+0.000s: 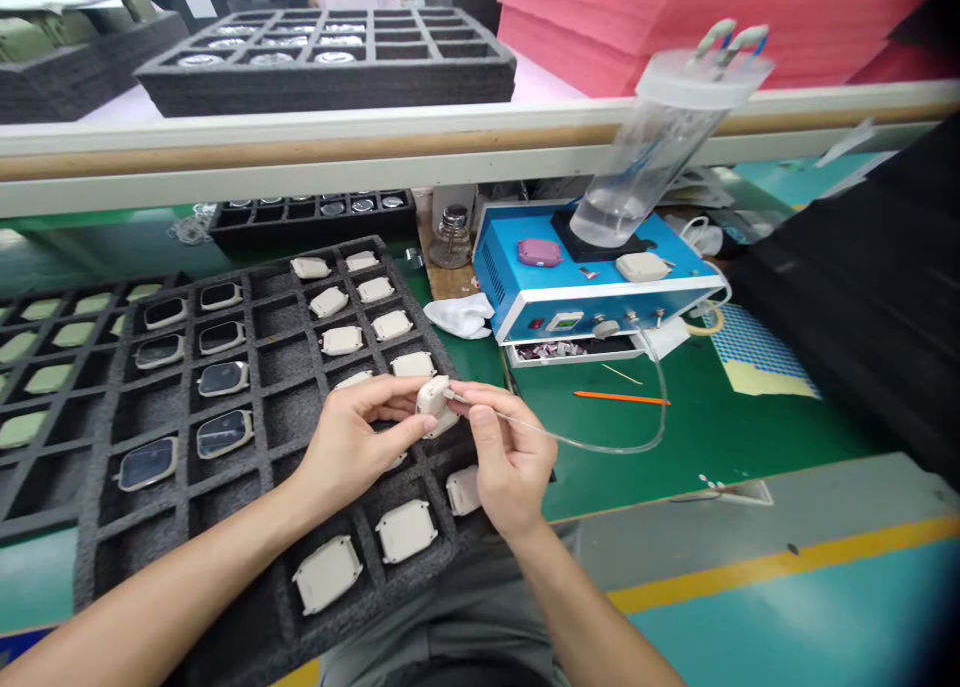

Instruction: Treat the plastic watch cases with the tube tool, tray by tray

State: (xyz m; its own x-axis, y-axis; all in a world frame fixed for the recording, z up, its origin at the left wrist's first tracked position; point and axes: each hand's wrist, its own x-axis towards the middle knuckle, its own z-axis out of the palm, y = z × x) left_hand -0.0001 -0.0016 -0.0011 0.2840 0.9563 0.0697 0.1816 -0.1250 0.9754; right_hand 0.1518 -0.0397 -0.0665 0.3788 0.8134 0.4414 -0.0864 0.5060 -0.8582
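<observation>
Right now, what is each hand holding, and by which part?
The left hand pinches a beige case by its edges, above the tray. The right hand holds a clear tube near its tip, which meets the case's side.

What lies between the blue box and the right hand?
Head view: a clear tube curves from the blue box to the right hand, which pinches its tip; an orange stick lies on the green mat.
</observation>
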